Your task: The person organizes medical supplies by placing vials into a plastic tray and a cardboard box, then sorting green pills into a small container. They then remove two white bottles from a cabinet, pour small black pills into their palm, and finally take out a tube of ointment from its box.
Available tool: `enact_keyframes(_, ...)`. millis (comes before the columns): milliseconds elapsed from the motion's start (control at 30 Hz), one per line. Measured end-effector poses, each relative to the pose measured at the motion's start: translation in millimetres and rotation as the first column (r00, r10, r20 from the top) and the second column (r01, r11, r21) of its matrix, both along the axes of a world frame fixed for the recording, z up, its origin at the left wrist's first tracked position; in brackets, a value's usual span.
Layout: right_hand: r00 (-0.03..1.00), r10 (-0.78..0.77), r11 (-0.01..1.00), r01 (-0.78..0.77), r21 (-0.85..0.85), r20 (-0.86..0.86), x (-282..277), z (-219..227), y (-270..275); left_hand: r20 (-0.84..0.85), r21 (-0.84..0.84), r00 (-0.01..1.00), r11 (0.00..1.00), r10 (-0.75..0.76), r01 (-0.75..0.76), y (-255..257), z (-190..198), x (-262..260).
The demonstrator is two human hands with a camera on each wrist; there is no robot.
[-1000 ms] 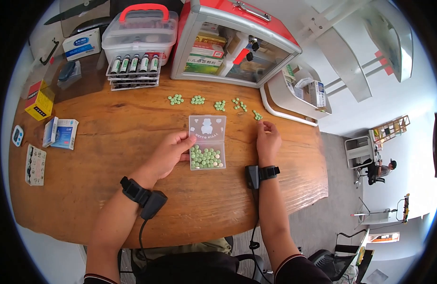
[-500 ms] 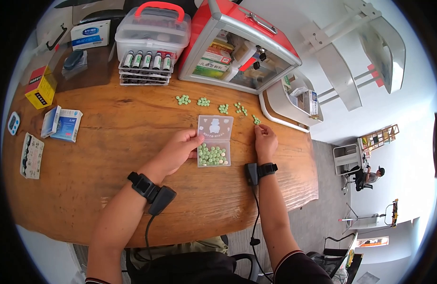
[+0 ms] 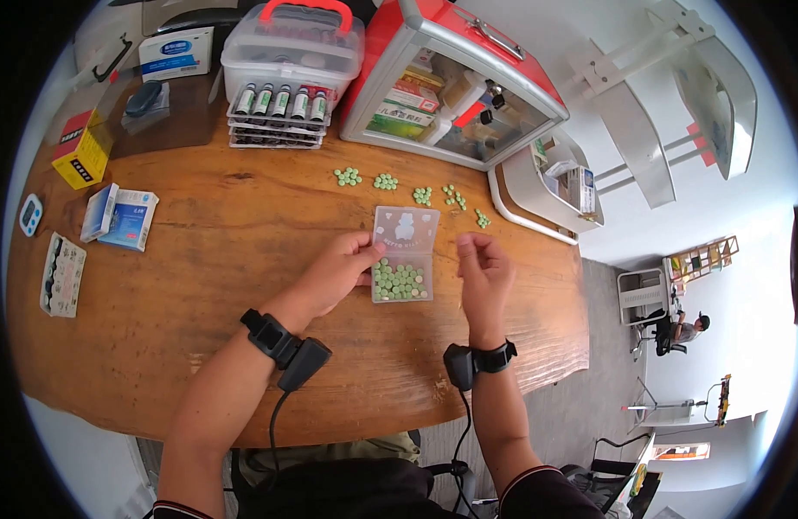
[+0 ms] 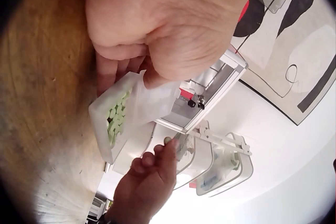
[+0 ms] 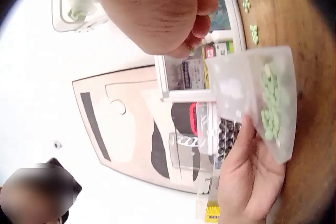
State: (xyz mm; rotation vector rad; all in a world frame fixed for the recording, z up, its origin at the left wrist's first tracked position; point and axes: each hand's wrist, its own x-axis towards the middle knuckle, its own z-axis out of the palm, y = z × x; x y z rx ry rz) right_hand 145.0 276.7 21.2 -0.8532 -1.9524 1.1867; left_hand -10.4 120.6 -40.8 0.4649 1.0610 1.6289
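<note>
My left hand [image 3: 340, 270] holds a clear plastic pill box [image 3: 402, 300] at its left side, thumb at the hinge edge. The lid [image 3: 405, 227], printed with a pale figure, stands open away from me. Many green tablets [image 3: 399, 279] and a few whitish ones lie inside the box. To the right of the box, my right hand [image 3: 488, 277] is raised with thumb and fingers together. A green tablet [image 4: 167, 140] shows pinched at its fingertips in the left wrist view. Beyond the box, several small piles of green tablets [image 3: 385, 182] form a row on the wooden table [image 3: 243, 216].
Behind the piles stand a red medicine cabinet [image 3: 455, 95], a clear case with a red handle [image 3: 291, 52], and stacked vial trays [image 3: 278, 125]. A white bin [image 3: 541, 195] is at the right. On the left are a yellow box [image 3: 81, 156], a blue-white box [image 3: 126, 221] and a timer [image 3: 31, 214].
My right hand has left the rightmost tablet pile and come back toward me, rising beside the box. My left hand keeps its hold on the box. The head view has shifted slightly.
</note>
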Motion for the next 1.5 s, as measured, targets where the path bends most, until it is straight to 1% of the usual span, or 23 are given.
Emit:
enact_keyframes(33,1.0,-0.009,1.0,0.009,-0.004,-0.003,-1.9,-2.2,-5.8,-0.003,-0.004,1.0,1.0,-0.009,0.009,1.5,-0.2,1.0)
enact_keyframes(100,0.969,0.246,0.969,-0.245,-0.029,0.03,-4.9,-5.1,-10.9,0.02,0.026,1.0,0.999,0.024,-0.024,2.4,1.1,2.4)
enact_keyframes(133,0.97,0.243,0.97,-0.243,-0.029,0.024,-5.0,-6.0,-6.5,0.014,0.024,1.0,0.999,0.021,-0.021,1.9,2.4,2.9)
enact_keyframes(200,0.977,0.175,0.984,-0.168,-0.065,0.125,-3.9,-10.7,13.5,-0.002,0.003,1.0,1.0,0.024,-0.024,-0.6,7.8,3.1)
enact_keyframes(233,0.984,0.096,0.992,-0.082,-0.1,0.152,-2.3,-16.3,30.8,-0.002,0.006,1.0,1.0,0.026,-0.026,-0.3,8.2,2.9)
enact_keyframes(267,0.983,0.098,0.992,-0.083,-0.098,0.155,0.0,-25.7,53.7,-0.015,-0.002,0.999,0.999,0.034,-0.034,-0.4,7.8,3.1)
enact_keyframes(300,0.975,-0.027,0.997,0.009,0.08,0.219,3.1,-36.8,78.6,-0.028,-0.011,0.999,0.999,0.041,-0.041,-0.3,6.8,3.6)
enact_keyframes(333,0.953,-0.159,0.962,0.09,0.259,0.258,7.0,-45.1,98.8,-0.025,-0.011,0.999,0.999,0.04,-0.041,-0.3,5.8,3.7)
enact_keyframes(367,0.953,-0.159,0.961,0.09,0.26,0.259,11.1,-50.2,113.9,-0.013,0.001,0.999,0.999,0.034,-0.034,-0.4,5.2,3.1)
enact_keyframes(433,0.896,-0.287,0.867,0.092,0.49,0.34,16.1,-55.7,134.4,-0.006,0.011,1.0,1.0,0.028,-0.028,-0.5,6.0,2.0)
enact_keyframes(467,0.897,-0.286,0.868,0.094,0.488,0.337,16.4,-55.3,137.5,-0.007,0.001,1.0,1.0,0.025,-0.025,-0.8,6.8,1.8)
enact_keyframes(533,0.864,-0.282,0.85,0.023,0.527,0.417,17.5,-56.5,142.7,-0.009,-0.01,1.0,1.0,0.021,-0.022,-0.7,6.4,1.4)
enact_keyframes(567,0.864,-0.283,0.85,0.025,0.526,0.417,17.3,-57.7,144.7,-0.009,-0.001,1.0,1.0,0.026,-0.026,-0.4,5.2,1.5)
enact_keyframes(633,0.844,-0.236,0.881,-0.024,0.473,0.481,16.5,-59.9,149.4,-0.009,0.007,1.0,1.0,0.029,-0.029,-0.1,4.2,1.9)
enact_keyframes(733,0.842,-0.216,0.888,-0.041,0.458,0.494,14.3,-58.7,152.3,-0.009,0.022,1.0,1.0,0.023,-0.023,-0.8,4.8,0.1)
enact_keyframes(800,0.847,-0.207,0.889,-0.045,0.455,0.489,13.3,-58.5,155.5,-0.02,0.013,1.0,1.0,-0.01,0.01,-0.7,1.9,-1.7)
enact_keyframes(867,0.851,-0.202,0.889,-0.049,0.455,0.485,14.3,-58.6,157.9,-0.012,0.013,1.0,1.0,-0.004,0.004,-1.2,2.9,-0.4)
enact_keyframes(933,0.86,-0.187,0.91,-0.029,0.413,0.475,14.4,-59.6,160.2,-0.006,0.015,1.0,1.0,0.005,-0.004,-1.0,4.7,0.0)
enact_keyframes(1033,0.849,-0.21,0.89,-0.038,0.454,0.484,16.4,-60.5,160.9,-0.006,0.034,1.0,0.999,0.001,-0.001,-1.5,4.7,-0.1)
enact_keyframes(1100,0.844,-0.214,0.892,-0.037,0.45,0.492,17.2,-58.8,158.5,-0.009,0.015,1.0,1.0,0.014,-0.014,-1.1,5.0,0.9)
enact_keyframes(1367,0.849,-0.194,0.901,-0.044,0.432,0.491,22.3,-58.7,155.6,-0.03,0.033,1.0,0.999,0.003,-0.002,-1.2,4.4,0.6)
enact_keyframes(1433,0.841,-0.214,0.859,-0.08,0.506,0.497,21.4,-58.2,154.3,-0.027,0.033,1.0,0.999,0.004,-0.003,-1.3,5.1,1.3)
enact_keyframes(1500,0.837,-0.219,0.848,-0.091,0.522,0.501,19.5,-57.0,151.2,-0.034,0.025,0.999,1.0,0.01,-0.009,-1.6,6.0,1.5)
